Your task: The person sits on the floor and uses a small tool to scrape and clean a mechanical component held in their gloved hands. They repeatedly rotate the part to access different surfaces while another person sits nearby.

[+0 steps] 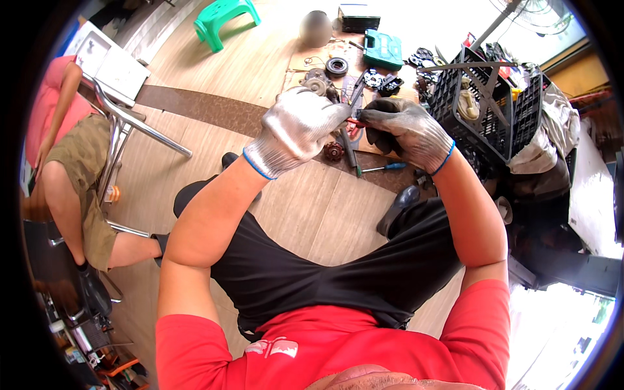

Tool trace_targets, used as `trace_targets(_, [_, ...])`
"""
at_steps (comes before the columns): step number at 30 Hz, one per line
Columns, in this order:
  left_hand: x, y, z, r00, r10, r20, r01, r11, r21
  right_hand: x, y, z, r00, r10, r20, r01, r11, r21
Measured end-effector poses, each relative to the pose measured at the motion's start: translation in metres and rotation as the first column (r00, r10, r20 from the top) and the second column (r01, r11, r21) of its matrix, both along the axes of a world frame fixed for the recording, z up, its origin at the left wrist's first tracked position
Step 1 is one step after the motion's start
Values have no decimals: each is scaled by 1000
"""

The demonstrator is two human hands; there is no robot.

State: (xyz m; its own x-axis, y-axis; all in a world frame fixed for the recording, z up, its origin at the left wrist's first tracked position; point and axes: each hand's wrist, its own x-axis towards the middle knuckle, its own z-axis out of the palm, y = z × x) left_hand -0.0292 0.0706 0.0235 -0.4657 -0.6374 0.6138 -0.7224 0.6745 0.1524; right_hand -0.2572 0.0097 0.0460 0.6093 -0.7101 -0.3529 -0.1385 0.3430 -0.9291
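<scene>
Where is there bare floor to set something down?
Bare floor shows between the black trouser legs, and between the green stool and brown strip. Crowded: loose parts and screwdriver around the left hand and right hand, the teal case beyond, the black crate at right.

No legible text or numbers

The scene was brightly lit, with the upper and lower right blown out to white; a pale sheen lay on the gloved left hand point(292, 123), and a shadow fell beneath the green stool point(224, 16). Fisheye distortion bent the periphery toward a black rim. One round patch point(316, 29) near the top was heavily blurred.
</scene>
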Motion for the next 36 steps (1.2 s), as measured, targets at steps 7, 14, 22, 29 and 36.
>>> trace_targets(7, [-3, 7, 1, 973, 13, -229, 124, 810, 573, -5, -4, -3, 949, 93, -302, -265, 755, -600])
trace_targets(14, [-6, 0, 19, 893, 316, -319, 172, 415, 894, -11, -20, -12, 970, -95, -223, -30, 865, -502])
trace_targets(22, [1, 2, 26, 780, 455, -430, 354, 247, 902, -24, -14, 22, 954, 20, -300, -283, 395, -874])
trace_targets(29, [1, 5, 34, 823, 386, -416, 404, 117, 907, -14, -3, 22, 924, 150, -350, -373, 167, -913])
trace_targets(36, [1, 2, 28, 805, 355, -475, 466, 115, 877, -12, -6, 13, 939, 100, -328, -342, 190, -920])
